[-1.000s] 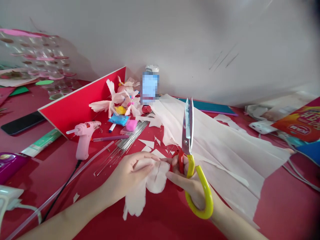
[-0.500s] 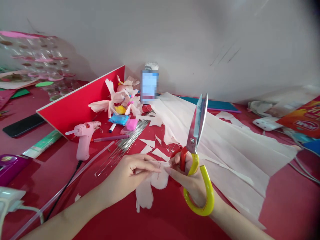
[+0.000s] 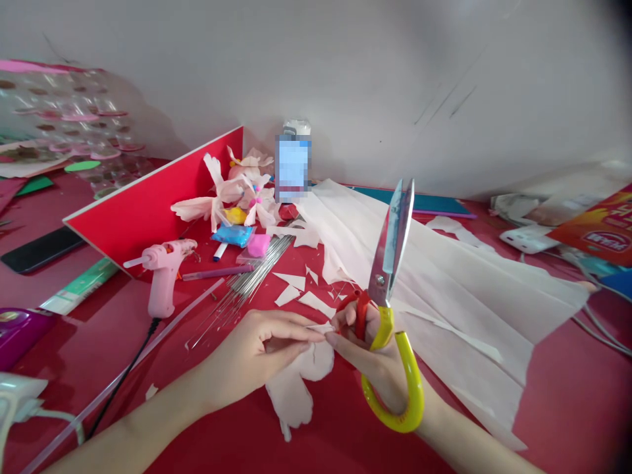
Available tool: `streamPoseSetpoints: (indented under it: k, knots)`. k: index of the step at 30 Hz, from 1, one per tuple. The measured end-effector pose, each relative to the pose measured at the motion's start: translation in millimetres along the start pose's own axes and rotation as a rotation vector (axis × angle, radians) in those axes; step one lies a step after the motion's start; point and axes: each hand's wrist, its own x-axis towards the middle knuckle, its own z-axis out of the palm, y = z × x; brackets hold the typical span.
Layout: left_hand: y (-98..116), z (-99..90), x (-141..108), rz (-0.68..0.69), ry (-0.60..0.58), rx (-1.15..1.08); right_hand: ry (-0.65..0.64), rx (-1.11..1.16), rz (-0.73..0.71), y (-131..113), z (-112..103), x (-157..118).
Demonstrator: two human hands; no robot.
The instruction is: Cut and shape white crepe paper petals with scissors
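A pale pink crepe-paper cutout (image 3: 291, 392) with rounded lobes hangs above the red tabletop. My left hand (image 3: 269, 342) pinches its upper edge between thumb and fingers. My right hand (image 3: 372, 352) has its thumb and fingertips on the same edge, close against the left fingertips. Hooked in the right hand's fingers are scissors (image 3: 380, 280) with one red and one yellow handle. Their blades point up and lie almost together, away from the paper. Part of the cutout is hidden behind the left fingers.
Left of the hands lie a pink glue gun (image 3: 165, 276) and a bundle of metal wires (image 3: 261, 270). Paper flowers (image 3: 217, 197) lean near a red board (image 3: 148, 197). A large pale paper sheet (image 3: 454, 283) covers the right side; paper scraps (image 3: 316, 303) lie ahead.
The left fingers have moved slightly right, up against the right fingertips, and pinch the paper's edge. The cutout's lower lobe has swung a little right and down. The scissors stay in the right hand.
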Motion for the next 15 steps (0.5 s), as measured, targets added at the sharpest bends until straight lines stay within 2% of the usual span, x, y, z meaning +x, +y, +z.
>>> streamPoseSetpoints:
  k: [5, 7, 11, 13, 15]
  knots:
    - [-7, -4.8, -10, 0.58, 0.149, 0.47, 0.044, -0.087, -0.042, -11, 2, -1]
    - [-10, -8.3, -16, 0.71, 0.2, 0.628, 0.061, -0.144, -0.05, -19, 3, -3]
    - [-14, -11.9, -21, 0.778, 0.234, 0.712, 0.049, -0.199, -0.049, -36, -4, -5]
    - [-11, -10.6, -20, 0.736, 0.242, 0.643, -0.007, -0.2, -0.052, -42, -13, -6]
    - [-5, -8.4, -18, 0.636, 0.24, 0.511, -0.015, -0.194, -0.053, -46, -26, -8]
